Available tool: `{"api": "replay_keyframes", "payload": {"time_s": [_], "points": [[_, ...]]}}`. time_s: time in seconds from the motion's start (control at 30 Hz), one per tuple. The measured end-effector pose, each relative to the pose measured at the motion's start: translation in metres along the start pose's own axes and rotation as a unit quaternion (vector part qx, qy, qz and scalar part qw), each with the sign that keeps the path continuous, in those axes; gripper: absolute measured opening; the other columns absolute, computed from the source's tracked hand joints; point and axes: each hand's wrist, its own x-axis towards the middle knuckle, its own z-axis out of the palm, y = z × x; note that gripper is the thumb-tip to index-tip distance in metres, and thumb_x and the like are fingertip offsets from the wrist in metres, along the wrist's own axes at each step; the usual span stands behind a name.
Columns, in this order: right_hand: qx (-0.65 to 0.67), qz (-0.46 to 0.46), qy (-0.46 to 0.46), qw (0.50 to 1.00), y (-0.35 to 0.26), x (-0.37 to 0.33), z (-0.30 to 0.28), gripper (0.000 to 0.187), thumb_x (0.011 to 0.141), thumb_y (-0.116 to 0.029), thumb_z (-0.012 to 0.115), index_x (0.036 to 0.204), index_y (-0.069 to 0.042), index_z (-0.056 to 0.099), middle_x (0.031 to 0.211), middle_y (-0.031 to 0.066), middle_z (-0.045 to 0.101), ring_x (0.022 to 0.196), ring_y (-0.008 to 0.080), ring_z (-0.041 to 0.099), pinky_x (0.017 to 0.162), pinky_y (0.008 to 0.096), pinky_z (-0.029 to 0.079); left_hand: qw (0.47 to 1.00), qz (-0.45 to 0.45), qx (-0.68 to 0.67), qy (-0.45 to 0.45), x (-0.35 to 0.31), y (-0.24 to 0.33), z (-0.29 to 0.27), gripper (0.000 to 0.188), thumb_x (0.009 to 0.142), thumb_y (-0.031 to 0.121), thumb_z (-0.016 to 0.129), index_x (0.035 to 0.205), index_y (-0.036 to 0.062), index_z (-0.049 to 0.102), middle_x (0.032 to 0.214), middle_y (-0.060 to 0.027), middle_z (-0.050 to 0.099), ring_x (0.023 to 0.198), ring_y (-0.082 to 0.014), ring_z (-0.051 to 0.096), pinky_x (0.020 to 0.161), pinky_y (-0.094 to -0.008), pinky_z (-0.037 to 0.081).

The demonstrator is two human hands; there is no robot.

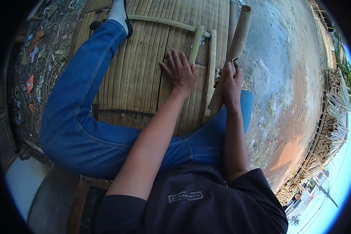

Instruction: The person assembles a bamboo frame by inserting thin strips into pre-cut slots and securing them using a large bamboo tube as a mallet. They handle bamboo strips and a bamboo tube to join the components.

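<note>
My left hand (179, 73) lies palm down with fingers spread on a platform of bamboo slats (134, 70). Its thumb side is close to a short pale green bamboo piece (197, 43). My right hand (231, 84) grips a thick brown bamboo pole (241, 33), which slants from near my right thigh up to the far right. A notch is cut in the pole just beyond my fingertips. Left of the pole lies a long flat bamboo strip (211, 64). A thin bamboo strip (162, 21) crosses the far end of the platform, its right end meeting the other pieces.
My left leg (80, 78), in blue jeans, is bent across the platform's left side, its foot at the far end. Dirt ground (284, 78) stretches along the right, with stacked bamboo poles (329, 128) beyond. Litter and dry scraps (35, 74) cover the ground at left.
</note>
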Motion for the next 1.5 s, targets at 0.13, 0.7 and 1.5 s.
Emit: {"api": "replay_keyframes", "payload": {"time_s": [0.13, 0.7, 1.5], "points": [[-0.006, -0.019, 0.042, 0.999, 0.022, 0.02, -0.031, 0.066, 0.101, -0.035, 0.063, 0.148, 0.002, 0.035, 0.086, 0.0078, 0.062, 0.06, 0.0125, 0.061, 0.051, 0.0285, 0.053, 0.996, 0.057, -0.064, 0.033, 0.046, 0.028, -0.005, 0.063, 0.094, 0.036, 0.059, 0.144, 0.0013, 0.045, 0.146, -0.0205, 0.044, 0.14, -0.0387, 0.038, 0.112, -0.0563, 0.033], [0.077, 0.081, 0.029, 0.993, 0.054, 0.048, -0.075, 0.064, 0.101, -0.028, 0.065, 0.147, 0.006, 0.036, 0.084, 0.0074, 0.062, 0.06, 0.0118, 0.06, 0.053, 0.0272, 0.051, 0.962, 0.17, -0.119, 0.179, 0.157, 0.038, 0.039, 0.017, 0.087, 0.02, 0.074, 0.087, 0.0068, 0.064, 0.085, -0.0113, 0.066, 0.081, -0.0352, 0.065, 0.07, -0.0469, 0.051], [0.113, 0.113, -0.112, 0.981, 0.043, 0.024, -0.049, 0.075, 0.098, -0.022, 0.068, 0.152, 0.007, 0.026, 0.091, 0.0095, 0.064, 0.065, 0.0141, 0.063, 0.056, 0.0297, 0.054, 0.996, 0.022, -0.063, 0.051, 0.04, 0.02, 0.011, 0.041, 0.09, 0.036, 0.064, 0.117, 0.0067, 0.059, 0.111, -0.0138, 0.063, 0.108, -0.0338, 0.059, 0.089, -0.0497, 0.043]]}}
